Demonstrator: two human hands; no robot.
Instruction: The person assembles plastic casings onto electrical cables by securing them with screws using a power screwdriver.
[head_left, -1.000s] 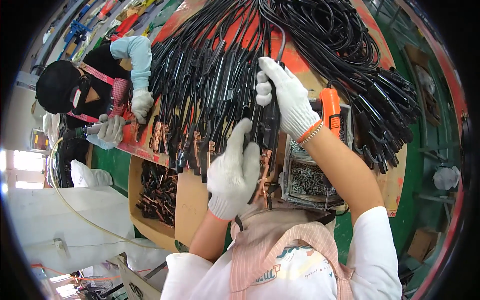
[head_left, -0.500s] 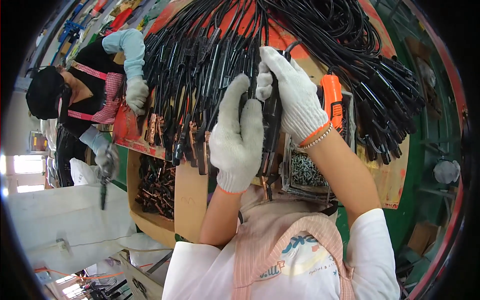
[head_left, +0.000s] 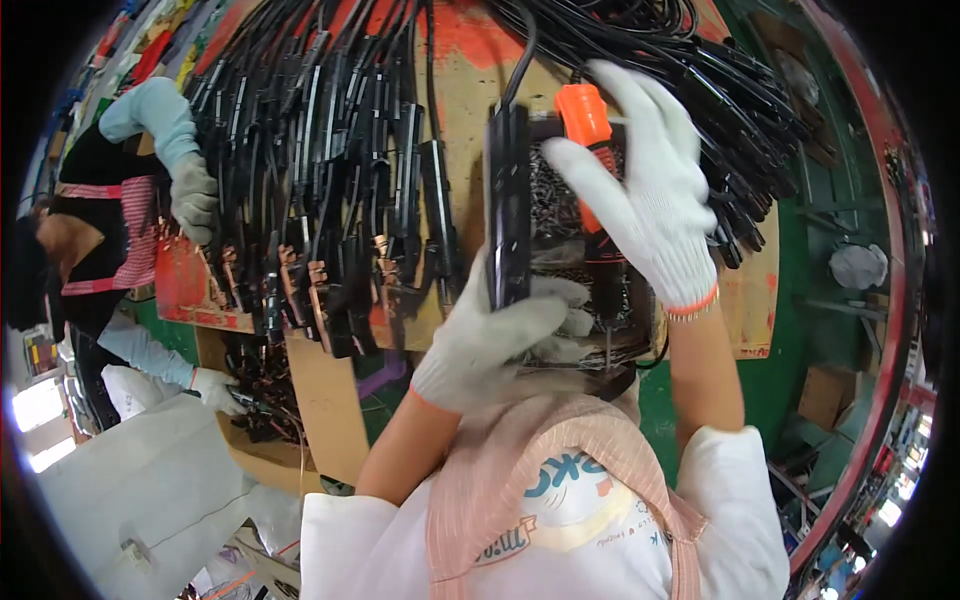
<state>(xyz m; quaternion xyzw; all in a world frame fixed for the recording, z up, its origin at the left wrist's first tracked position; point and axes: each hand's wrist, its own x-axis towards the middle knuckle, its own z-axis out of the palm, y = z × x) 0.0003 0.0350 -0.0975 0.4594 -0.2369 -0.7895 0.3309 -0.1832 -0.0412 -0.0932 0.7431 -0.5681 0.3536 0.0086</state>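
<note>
The right hand [head_left: 652,195] let go, its grip now spread by the orange tool [head_left: 583,112], so the left hand [head_left: 480,345] alone grips the black handle [head_left: 508,195].

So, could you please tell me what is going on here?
The person's gloved left hand holds a black handle with its cable attached. The gloved right hand is open over an orange handheld power tool; contact is hard to tell. More black handles with cables lie on the table, some with copper-coloured ends. A co-worker at the left has one hand by the table edge, the other at a cardboard box.
</note>
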